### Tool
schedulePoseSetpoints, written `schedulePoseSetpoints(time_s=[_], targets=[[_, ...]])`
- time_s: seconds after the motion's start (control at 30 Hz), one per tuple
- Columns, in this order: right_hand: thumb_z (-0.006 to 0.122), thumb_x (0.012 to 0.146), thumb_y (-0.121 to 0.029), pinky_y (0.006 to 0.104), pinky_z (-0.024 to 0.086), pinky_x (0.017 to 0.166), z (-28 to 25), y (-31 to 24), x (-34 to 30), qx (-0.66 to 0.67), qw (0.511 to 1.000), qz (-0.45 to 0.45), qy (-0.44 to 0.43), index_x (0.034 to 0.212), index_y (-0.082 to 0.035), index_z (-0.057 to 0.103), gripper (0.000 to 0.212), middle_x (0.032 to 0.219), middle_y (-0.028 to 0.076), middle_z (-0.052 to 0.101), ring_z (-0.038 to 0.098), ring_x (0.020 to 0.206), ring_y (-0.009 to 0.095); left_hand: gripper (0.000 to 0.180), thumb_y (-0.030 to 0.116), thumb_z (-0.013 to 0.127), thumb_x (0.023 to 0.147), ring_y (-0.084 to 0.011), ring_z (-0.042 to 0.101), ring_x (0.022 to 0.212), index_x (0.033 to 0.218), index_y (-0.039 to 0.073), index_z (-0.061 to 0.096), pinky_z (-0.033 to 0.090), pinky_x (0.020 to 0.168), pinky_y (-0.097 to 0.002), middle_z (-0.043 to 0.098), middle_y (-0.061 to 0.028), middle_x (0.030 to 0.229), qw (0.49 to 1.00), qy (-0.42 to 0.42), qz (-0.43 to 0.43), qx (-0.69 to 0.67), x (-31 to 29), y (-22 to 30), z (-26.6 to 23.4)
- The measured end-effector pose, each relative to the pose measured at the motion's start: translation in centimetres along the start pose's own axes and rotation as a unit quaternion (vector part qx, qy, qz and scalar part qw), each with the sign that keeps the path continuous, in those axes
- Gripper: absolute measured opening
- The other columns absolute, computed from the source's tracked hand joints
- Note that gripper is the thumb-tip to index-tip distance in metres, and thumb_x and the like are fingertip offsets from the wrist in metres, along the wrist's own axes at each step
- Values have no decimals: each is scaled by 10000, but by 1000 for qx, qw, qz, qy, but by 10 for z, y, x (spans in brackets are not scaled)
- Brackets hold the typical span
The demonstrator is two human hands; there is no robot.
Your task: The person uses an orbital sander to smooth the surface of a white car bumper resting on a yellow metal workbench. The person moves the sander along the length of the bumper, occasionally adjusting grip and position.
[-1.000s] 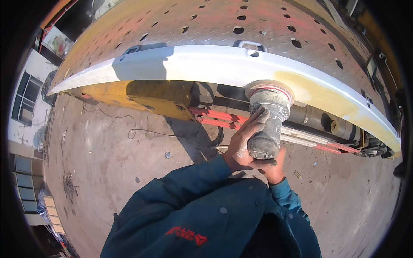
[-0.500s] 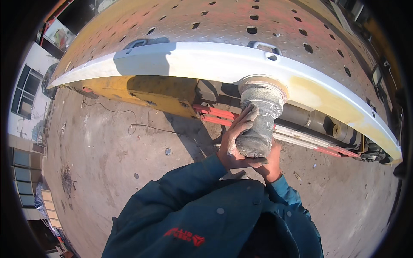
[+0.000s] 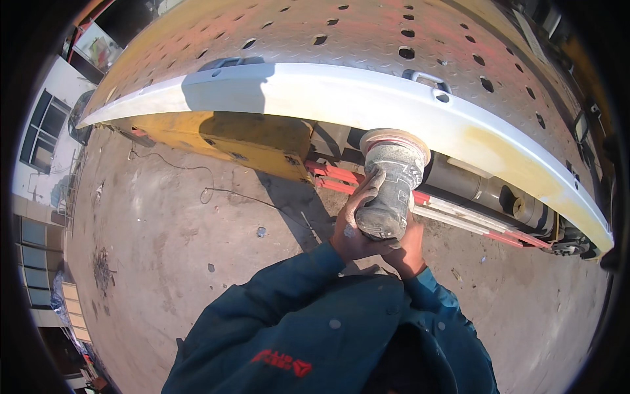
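Observation:
Both my hands hold a dusty grey orbital sander (image 3: 388, 190) with a round pad (image 3: 394, 139). My left hand (image 3: 354, 226) wraps the left side of its body, fingers dusted pale. On the other side my right hand (image 3: 408, 243) grips it from the right and below, partly hidden behind the tool. The pad overlaps the lower edge of a long white side beam (image 3: 315, 92) in front of me; whether it presses on the beam I cannot tell. A yellowish patch (image 3: 495, 146) marks the beam to the right of the pad.
Beyond the beam lies a perforated metal deck (image 3: 354, 39) with a metal loop handle (image 3: 426, 80). Below it are a yellow box (image 3: 249, 141), red and white bars (image 3: 459, 215) and a grey cylinder (image 3: 485, 187). A thin cable (image 3: 203, 172) trails over concrete ground (image 3: 177, 230).
The sander has shifted left along the beam and slightly down toward its lower edge. Both hands moved with it and kept their grip. The whole view has shifted a little.

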State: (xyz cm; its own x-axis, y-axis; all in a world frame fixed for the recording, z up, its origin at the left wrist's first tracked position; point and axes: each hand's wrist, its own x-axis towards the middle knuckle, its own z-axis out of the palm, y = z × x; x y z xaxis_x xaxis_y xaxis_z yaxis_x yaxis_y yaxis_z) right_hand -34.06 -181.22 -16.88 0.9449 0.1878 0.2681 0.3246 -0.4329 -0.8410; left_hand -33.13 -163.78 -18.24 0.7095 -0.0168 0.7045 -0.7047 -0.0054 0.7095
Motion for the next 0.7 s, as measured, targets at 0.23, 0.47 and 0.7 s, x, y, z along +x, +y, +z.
schedulePoseSetpoints(time_s=[0.23, 0.47, 0.7], targets=[[955, 791, -298, 527, 631, 965, 9, -37, 26, -24, 1000, -12, -16, 1439, -12, 644, 773, 1150, 258, 810, 798, 1106, 468, 1148, 517, 1078, 730, -488, 398, 1662, 1596, 57, 480, 339, 1358, -599, 454, -298, 1759, 997, 44, 47, -41, 23, 2, -24], [916, 770, -204, 541, 623, 765, 60, -46, 43, -96, 990, -96, -46, 1256, 19, 632, 606, 1044, 281, 750, 777, 884, 469, 1177, 855, 721, 876, -343, 561, 1391, 1569, -54, 436, 490, 1158, -520, 483, -210, 1488, 958, 162, -27, 236, -17, -4, -72], [876, 779, -173, 572, 614, 772, 46, -69, 47, -141, 985, -36, -95, 1250, 40, 593, 590, 1065, 288, 740, 771, 898, 485, 1324, 985, 701, 830, -342, 569, 1391, 1586, -65, 422, 512, 1149, -515, 490, -205, 1491, 957, 222, -66, 173, -10, 2, -63]])
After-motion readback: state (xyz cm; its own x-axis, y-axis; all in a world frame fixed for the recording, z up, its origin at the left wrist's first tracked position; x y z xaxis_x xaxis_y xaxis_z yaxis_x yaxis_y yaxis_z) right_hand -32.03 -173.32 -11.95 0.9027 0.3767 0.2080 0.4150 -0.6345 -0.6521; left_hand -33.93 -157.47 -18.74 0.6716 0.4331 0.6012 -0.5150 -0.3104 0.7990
